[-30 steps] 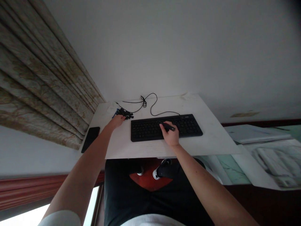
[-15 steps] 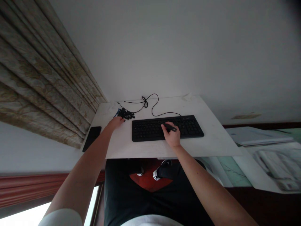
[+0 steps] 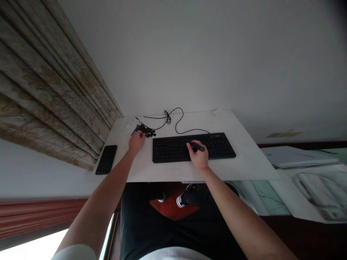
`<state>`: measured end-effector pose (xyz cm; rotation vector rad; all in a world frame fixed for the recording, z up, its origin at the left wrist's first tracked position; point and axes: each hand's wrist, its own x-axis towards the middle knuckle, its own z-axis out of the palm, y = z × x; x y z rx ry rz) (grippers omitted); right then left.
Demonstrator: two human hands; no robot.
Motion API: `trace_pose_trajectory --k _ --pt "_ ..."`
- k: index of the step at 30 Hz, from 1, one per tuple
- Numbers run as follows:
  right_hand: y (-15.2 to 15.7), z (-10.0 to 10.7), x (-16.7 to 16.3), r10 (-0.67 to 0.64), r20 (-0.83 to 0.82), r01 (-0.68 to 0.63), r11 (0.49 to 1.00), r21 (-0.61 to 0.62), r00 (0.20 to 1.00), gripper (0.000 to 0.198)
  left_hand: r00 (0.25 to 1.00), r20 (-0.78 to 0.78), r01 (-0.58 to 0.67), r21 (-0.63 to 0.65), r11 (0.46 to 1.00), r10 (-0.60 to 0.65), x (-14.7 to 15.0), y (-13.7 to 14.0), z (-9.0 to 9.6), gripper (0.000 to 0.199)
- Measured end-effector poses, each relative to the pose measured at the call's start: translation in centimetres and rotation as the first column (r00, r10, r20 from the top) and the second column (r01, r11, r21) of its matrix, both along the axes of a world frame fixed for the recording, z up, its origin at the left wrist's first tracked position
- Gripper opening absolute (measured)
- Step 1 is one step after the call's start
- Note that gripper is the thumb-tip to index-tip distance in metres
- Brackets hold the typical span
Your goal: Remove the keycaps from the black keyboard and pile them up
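A black keyboard (image 3: 173,151) lies on the white table. Over its middle rests my right hand (image 3: 200,155), closed round a slim black-handled tool (image 3: 197,146); its working end is too dark against the keys to make out. At the left back, small black pieces that look like keycaps (image 3: 149,132) lie in a loose pile. My left hand (image 3: 137,141) is at the near side of this pile with its fingers drawn together; whatever they pinch is hidden. Something blue (image 3: 135,130) sticks out at the pile's left edge.
The keyboard's black cable (image 3: 177,121) loops across the back of the white table (image 3: 244,159). A dark phone (image 3: 106,160) lies at the left edge beside the patterned curtain (image 3: 54,79). Papers (image 3: 298,157) are stacked beyond the right edge, and a wall stands behind.
My left hand has shifted slightly right along the near side of the pile, its fingers now more bunched, uncovering more of the phone. The right hand with its tool has hardly moved.
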<state>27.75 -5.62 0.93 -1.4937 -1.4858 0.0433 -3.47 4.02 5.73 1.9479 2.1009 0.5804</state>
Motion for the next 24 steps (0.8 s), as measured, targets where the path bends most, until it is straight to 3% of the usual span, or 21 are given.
trace_pose_trajectory --k 3,7,11,20,24 --pt "0.1 -0.2 0.1 -0.005 0.0 0.005 1.0 0.001 1.0 0.04 0.976 0.073 0.192 0.155 0.969 -0.205 3.5 -2.2 -1.0 0.016" --pt "0.2 -0.4 0.2 -0.014 -0.005 0.014 1.0 -0.004 1.0 0.039 0.912 0.081 0.383 0.191 0.904 -0.403 8.0 -5.1 -2.5 0.016" --pt "0.1 -0.3 0.1 -0.024 -0.009 0.024 1.0 0.0 1.0 0.038 0.909 0.024 0.404 0.202 0.892 -0.417 9.6 -6.6 -3.4 0.021" --pt "0.0 0.6 0.0 -0.038 -0.133 0.038 0.999 -0.002 0.99 0.039 0.911 0.072 0.371 0.28 0.885 -0.405 9.5 -7.0 -3.9 0.024" --pt "1.1 2.2 -0.9 0.089 -0.259 -0.117 0.989 -0.093 0.962 0.04 0.914 0.12 0.346 0.27 0.898 -0.388 9.4 -7.1 -3.8 0.03"
